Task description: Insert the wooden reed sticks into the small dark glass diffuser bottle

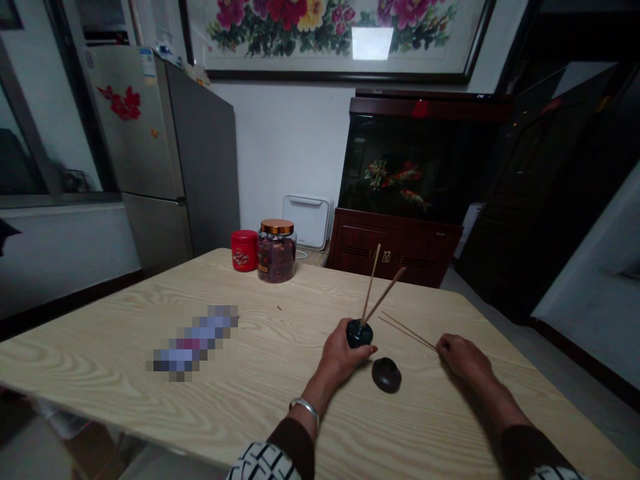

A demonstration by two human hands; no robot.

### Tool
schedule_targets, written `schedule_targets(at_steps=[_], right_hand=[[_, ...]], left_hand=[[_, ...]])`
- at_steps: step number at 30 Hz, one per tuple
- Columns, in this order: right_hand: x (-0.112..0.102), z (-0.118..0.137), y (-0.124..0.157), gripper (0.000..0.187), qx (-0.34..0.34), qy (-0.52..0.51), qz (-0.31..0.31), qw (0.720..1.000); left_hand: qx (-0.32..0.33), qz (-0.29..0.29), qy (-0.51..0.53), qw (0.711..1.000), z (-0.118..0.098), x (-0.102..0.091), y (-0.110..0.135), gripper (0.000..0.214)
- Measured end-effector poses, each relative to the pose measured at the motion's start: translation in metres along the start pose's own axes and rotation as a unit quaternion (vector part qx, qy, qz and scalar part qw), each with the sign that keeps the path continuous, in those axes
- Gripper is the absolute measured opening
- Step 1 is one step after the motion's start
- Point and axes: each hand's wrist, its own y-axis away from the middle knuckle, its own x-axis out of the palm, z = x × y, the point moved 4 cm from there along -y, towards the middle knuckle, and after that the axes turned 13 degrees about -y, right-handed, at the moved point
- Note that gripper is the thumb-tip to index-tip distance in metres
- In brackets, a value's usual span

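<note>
My left hand (341, 351) is wrapped round a small dark glass bottle (359, 335) that stands upright on the table. Two thin wooden sticks (374, 293) rise from the bottle's mouth, leaning apart. Just in front of the bottle lies a round dark brown lid (387, 375) with a raised knob. To the right, my right hand (463, 357) pinches the near ends of two more thin sticks (406, 331), which point left toward the bottle at table height. Whether these sticks touch the table I cannot tell.
The wooden table (240, 413) spreads all around. A red canister (244, 251) and a copper-lidded jar (277, 252) stand at its far edge. A pixelated blue-grey item (195, 343) lies at left, and a tiny dark bit (279, 308) farther back. Behind stands a fish tank (400, 163).
</note>
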Motion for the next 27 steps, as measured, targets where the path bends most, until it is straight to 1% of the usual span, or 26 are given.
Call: schedule_targets(at_steps=[3,6,10,12,13,14,15,16,18,19,20,21,22,23,25,27], right_hand=[[-0.004,0.004,-0.002,0.021,-0.004,-0.014,0.002,1.0],[-0.007,0.008,0.001,0.017,-0.011,-0.019,-0.009,1.0],[-0.016,0.012,0.004,0.015,-0.029,-0.032,-0.047,0.998],[-0.029,0.019,0.004,0.015,-0.057,-0.096,-0.09,0.99],[-0.037,0.025,0.005,0.015,-0.07,-0.155,-0.114,0.979],[-0.045,0.032,0.008,0.018,-0.079,-0.231,-0.135,0.96],[-0.052,0.04,0.011,0.024,-0.081,-0.319,-0.15,0.932],[-0.058,0.049,0.015,0.031,-0.077,-0.41,-0.156,0.895],[-0.062,0.071,0.025,0.041,-0.061,-0.568,-0.142,0.808],[-0.061,0.084,0.031,0.041,-0.058,-0.625,-0.129,0.768],[-0.06,0.097,0.036,0.041,-0.059,-0.666,-0.118,0.734],[-0.057,0.109,0.04,0.039,-0.061,-0.692,-0.11,0.71],[-0.053,0.119,0.044,0.038,-0.065,-0.708,-0.106,0.695],[-0.05,0.128,0.046,0.036,-0.07,-0.715,-0.108,0.687],[-0.042,0.142,0.047,0.034,-0.087,-0.713,-0.118,0.686],[-0.034,0.152,0.045,0.032,-0.108,-0.7,-0.121,0.695]], left_hand=[[-0.004,0.002,-0.001,1.0,-0.001,0.0,0.0,0.059],[-0.004,0.004,-0.002,1.0,-0.003,-0.001,0.001,0.058],[-0.008,0.002,-0.001,1.0,-0.002,-0.001,0.001,0.058],[-0.006,0.0,-0.002,1.0,-0.001,-0.001,0.0,0.058],[-0.005,0.0,-0.004,1.0,-0.001,-0.001,0.0,0.058],[-0.005,0.0,-0.005,1.0,-0.001,-0.001,0.0,0.058],[-0.005,0.0,-0.006,1.0,-0.001,-0.001,0.0,0.058],[-0.005,0.0,-0.006,1.0,-0.001,-0.001,0.001,0.058],[-0.005,0.001,-0.005,1.0,-0.002,-0.002,0.001,0.058],[-0.006,0.002,-0.005,1.0,-0.002,-0.002,0.001,0.058],[-0.007,0.003,-0.005,1.0,-0.002,-0.002,0.001,0.058],[-0.008,0.002,-0.007,1.0,-0.003,-0.003,0.001,0.058],[-0.008,0.002,-0.01,1.0,-0.003,-0.003,0.001,0.059],[-0.009,0.002,-0.012,1.0,-0.003,-0.003,0.001,0.059],[-0.011,0.003,-0.014,1.0,-0.003,-0.003,0.001,0.058],[-0.012,0.004,-0.014,1.0,-0.004,-0.002,0.0,0.057]])
